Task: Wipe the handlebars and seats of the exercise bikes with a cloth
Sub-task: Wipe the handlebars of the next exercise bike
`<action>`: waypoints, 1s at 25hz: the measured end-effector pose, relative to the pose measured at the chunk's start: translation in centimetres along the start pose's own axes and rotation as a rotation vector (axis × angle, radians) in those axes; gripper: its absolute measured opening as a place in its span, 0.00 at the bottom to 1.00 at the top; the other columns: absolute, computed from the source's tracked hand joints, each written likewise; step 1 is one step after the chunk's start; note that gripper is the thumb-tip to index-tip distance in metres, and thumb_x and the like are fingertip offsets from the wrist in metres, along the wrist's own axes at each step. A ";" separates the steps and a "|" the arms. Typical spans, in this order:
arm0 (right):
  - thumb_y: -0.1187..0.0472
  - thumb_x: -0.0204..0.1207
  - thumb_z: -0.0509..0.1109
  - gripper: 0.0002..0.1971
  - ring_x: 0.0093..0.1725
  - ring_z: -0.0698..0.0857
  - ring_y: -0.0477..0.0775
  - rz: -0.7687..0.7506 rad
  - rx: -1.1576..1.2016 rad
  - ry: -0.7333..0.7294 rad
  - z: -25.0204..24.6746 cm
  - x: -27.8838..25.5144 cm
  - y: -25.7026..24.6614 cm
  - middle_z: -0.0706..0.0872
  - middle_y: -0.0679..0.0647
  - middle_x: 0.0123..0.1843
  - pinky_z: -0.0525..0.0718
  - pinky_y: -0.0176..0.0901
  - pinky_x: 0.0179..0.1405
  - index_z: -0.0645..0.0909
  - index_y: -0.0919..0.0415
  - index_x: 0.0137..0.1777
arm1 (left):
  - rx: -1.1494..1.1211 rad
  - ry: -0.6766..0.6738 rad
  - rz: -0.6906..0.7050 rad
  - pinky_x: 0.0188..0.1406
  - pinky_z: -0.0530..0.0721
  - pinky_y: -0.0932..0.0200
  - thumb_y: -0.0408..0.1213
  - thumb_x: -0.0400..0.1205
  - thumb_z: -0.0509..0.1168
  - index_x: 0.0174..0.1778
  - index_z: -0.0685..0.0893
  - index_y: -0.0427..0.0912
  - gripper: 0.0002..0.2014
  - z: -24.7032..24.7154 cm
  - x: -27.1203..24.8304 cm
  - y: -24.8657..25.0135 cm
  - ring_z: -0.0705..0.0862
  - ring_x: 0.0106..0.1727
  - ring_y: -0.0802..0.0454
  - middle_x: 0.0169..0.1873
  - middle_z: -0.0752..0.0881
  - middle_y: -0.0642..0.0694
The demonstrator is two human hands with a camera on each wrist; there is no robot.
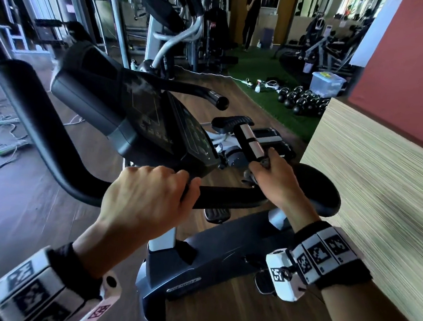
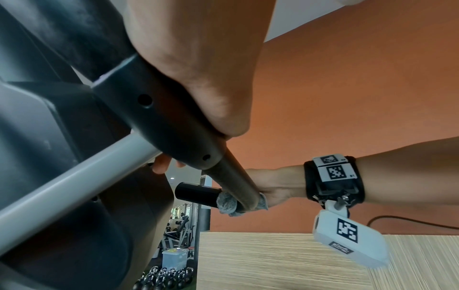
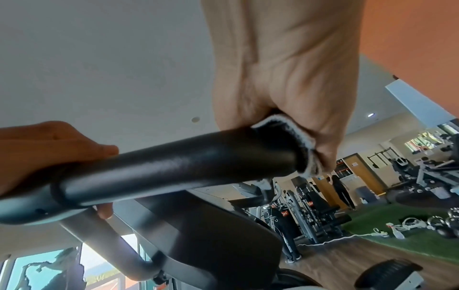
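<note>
Gripping the black handlebar (image 1: 227, 196) near its middle with left hand (image 1: 148, 198); clutching grey cloth (image 2: 227, 203) round the bar's right part with right hand (image 1: 277, 184), cloth mostly hidden under fingers. Blocking the bike's seat (image 1: 320, 193): right forearm. Beyond, kettlebells (image 1: 300, 101) on green turf.

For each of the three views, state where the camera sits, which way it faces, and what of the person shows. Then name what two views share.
Head: on the head, looking forward and down at the exercise bike's handlebar; left hand grips it, right hand holds the cloth.
Left wrist: under the left hand, looking along the bar up at the orange wall.
Right wrist: under the right hand, looking up at the ceiling.
Shared: both wrist views show the cloth on the handlebar.
</note>
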State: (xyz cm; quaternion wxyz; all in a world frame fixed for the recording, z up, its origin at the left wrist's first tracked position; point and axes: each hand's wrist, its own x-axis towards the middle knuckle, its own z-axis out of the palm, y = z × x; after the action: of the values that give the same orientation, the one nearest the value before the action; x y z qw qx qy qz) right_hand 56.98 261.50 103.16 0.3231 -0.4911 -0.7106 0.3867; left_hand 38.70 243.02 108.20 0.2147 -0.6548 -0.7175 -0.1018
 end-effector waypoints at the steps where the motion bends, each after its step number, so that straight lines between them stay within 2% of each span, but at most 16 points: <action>1: 0.50 0.73 0.68 0.13 0.47 0.92 0.53 0.014 0.065 0.034 0.3 -0.5 0.1 0.92 0.50 0.44 0.89 0.59 0.57 0.80 0.55 0.55 | -0.005 0.008 -0.002 0.24 0.61 0.60 0.53 0.85 0.57 0.26 0.73 0.47 0.22 0.0 0.0 0.0 0.79 0.17 0.38 0.20 0.79 0.48; 5: 0.47 0.72 0.62 0.22 0.47 0.86 0.62 -0.015 0.101 0.256 1.8 -3.4 0.1 0.87 0.56 0.44 0.83 0.55 0.50 0.79 0.64 0.56 | -0.027 0.042 0.015 0.24 0.58 0.61 0.50 0.85 0.55 0.27 0.65 0.51 0.20 -0.2 -0.2 -0.1 0.77 0.16 0.39 0.19 0.78 0.48; 6: 0.46 0.71 0.60 0.26 0.51 0.86 0.65 -0.015 0.105 0.299 2.3 -4.1 0.1 0.88 0.62 0.49 0.82 0.55 0.53 0.79 0.66 0.59 | -0.034 0.046 0.027 0.24 0.58 0.61 0.50 0.86 0.54 0.27 0.65 0.51 0.20 -0.2 -0.2 -0.1 0.76 0.16 0.39 0.18 0.78 0.48; 8: 0.42 0.70 0.57 0.34 0.69 0.82 0.68 -0.016 0.129 0.342 3.4 -5.3 0.1 0.81 0.71 0.71 0.80 0.59 0.69 0.79 0.66 0.68 | -0.035 0.061 0.044 0.23 0.59 0.60 0.49 0.86 0.53 0.25 0.70 0.49 0.22 0.1 -0.3 -0.3 0.77 0.16 0.39 0.19 0.78 0.47; 9: 0.42 0.71 0.55 0.35 0.77 0.77 0.67 -0.030 0.139 0.347 3.8 -5.9 0.0 0.74 0.69 0.80 0.75 0.59 0.77 0.79 0.64 0.71 | -0.027 0.069 0.051 0.24 0.58 0.60 0.49 0.86 0.52 0.25 0.73 0.48 0.23 0.2 -0.3 -0.3 0.77 0.16 0.40 0.19 0.78 0.48; 11: 0.45 0.75 0.53 0.35 0.88 0.61 0.58 -0.058 0.144 0.381 4.8 -7.2 -0.7 0.61 0.62 0.90 0.58 0.47 0.87 0.77 0.63 0.78 | -0.019 0.100 0.081 0.24 0.54 0.61 0.48 0.87 0.51 0.25 0.75 0.47 0.24 0.3 -0.5 -0.6 0.78 0.17 0.43 0.19 0.78 0.49; 13: 0.46 0.76 0.50 0.38 0.91 0.51 0.51 -0.099 0.093 0.438 6.1 -8.5 -1.4 0.58 0.59 0.91 0.46 0.39 0.87 0.72 0.66 0.83 | -0.025 0.121 0.125 0.23 0.52 0.61 0.48 0.88 0.50 0.27 0.77 0.48 0.23 0.4 -0.8 -1.1 0.80 0.19 0.46 0.20 0.79 0.51; 14: 0.46 0.76 0.49 0.39 0.91 0.51 0.50 -0.129 0.066 0.472 7.0 -9.1 -2.0 0.60 0.58 0.90 0.44 0.38 0.87 0.72 0.67 0.83 | -0.036 0.112 0.147 0.22 0.56 0.60 0.48 0.89 0.50 0.29 0.78 0.49 0.23 0.3 -1.0 -1.3 0.82 0.22 0.48 0.22 0.80 0.52; 15: 0.46 0.77 0.48 0.39 0.90 0.53 0.51 -0.161 0.046 0.503 8.1 -9.6 -2.6 0.64 0.59 0.89 0.45 0.39 0.88 0.73 0.69 0.81 | -0.061 0.083 0.172 0.21 0.64 0.58 0.47 0.89 0.49 0.32 0.81 0.49 0.23 0.3 -1.3 -1.6 0.84 0.26 0.49 0.26 0.82 0.52; 17: 0.47 0.79 0.49 0.35 0.88 0.61 0.56 -0.226 0.024 0.556 10.2 -10.7 -4.3 0.72 0.62 0.85 0.50 0.39 0.87 0.77 0.70 0.77 | -0.127 0.061 0.239 0.32 0.81 0.52 0.47 0.89 0.47 0.43 0.87 0.48 0.23 0.4 -1.7 -2.2 0.87 0.36 0.49 0.35 0.87 0.51; 19: 0.51 0.81 0.53 0.30 0.83 0.70 0.61 -0.286 0.016 0.597 12.3 -11.1 -5.6 0.78 0.64 0.79 0.55 0.30 0.83 0.80 0.69 0.73 | -0.236 0.060 0.314 0.47 0.86 0.50 0.46 0.89 0.47 0.53 0.88 0.45 0.22 0.1 -2.2 -3.2 0.88 0.45 0.48 0.46 0.90 0.49; 20: 0.51 0.80 0.55 0.28 0.80 0.74 0.62 -0.298 0.017 0.629 13.1 -11.3 -6.1 0.81 0.64 0.76 0.59 0.31 0.83 0.81 0.68 0.71 | -0.305 0.058 0.355 0.55 0.85 0.48 0.45 0.89 0.48 0.59 0.87 0.43 0.22 -0.1 -2.6 -3.8 0.88 0.52 0.47 0.53 0.90 0.47; 21: 0.51 0.80 0.57 0.26 0.77 0.77 0.63 -0.315 0.028 0.666 13.8 -11.6 -6.4 0.82 0.62 0.74 0.65 0.39 0.83 0.82 0.66 0.71 | -0.367 0.062 0.384 0.62 0.83 0.48 0.44 0.89 0.49 0.64 0.86 0.40 0.22 -0.3 -3.2 -4.3 0.87 0.59 0.46 0.59 0.89 0.45; 22: 0.52 0.79 0.59 0.25 0.75 0.80 0.63 -0.338 0.039 0.704 14.4 -12.0 -6.5 0.83 0.61 0.72 0.72 0.52 0.81 0.82 0.65 0.71 | -0.418 0.060 0.408 0.68 0.80 0.47 0.43 0.88 0.52 0.69 0.84 0.37 0.22 -0.5 -4.0 -5.0 0.85 0.65 0.44 0.65 0.87 0.43; 23: 0.53 0.80 0.61 0.24 0.74 0.81 0.63 -0.370 0.044 0.735 15.0 -12.4 -6.4 0.83 0.59 0.71 0.77 0.62 0.77 0.82 0.64 0.71 | -0.476 0.068 0.449 0.73 0.77 0.47 0.42 0.87 0.56 0.74 0.81 0.35 0.23 -0.5 -4.9 -5.9 0.81 0.72 0.43 0.70 0.84 0.40; 25: 0.55 0.82 0.63 0.21 0.73 0.82 0.62 -0.449 0.047 0.738 16.2 -13.6 -7.6 0.83 0.57 0.70 0.81 0.68 0.71 0.82 0.65 0.70 | -0.662 0.087 0.560 0.80 0.72 0.47 0.37 0.85 0.62 0.81 0.75 0.33 0.27 -0.7 -6.8 -8.2 0.73 0.82 0.44 0.80 0.76 0.38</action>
State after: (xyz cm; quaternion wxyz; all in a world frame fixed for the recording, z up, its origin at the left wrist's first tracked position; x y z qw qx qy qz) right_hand 44.15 243.15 100.67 0.6426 -0.4221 -0.6279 0.1213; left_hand 31.06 235.63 106.90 0.0423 -0.8528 -0.4311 -0.2916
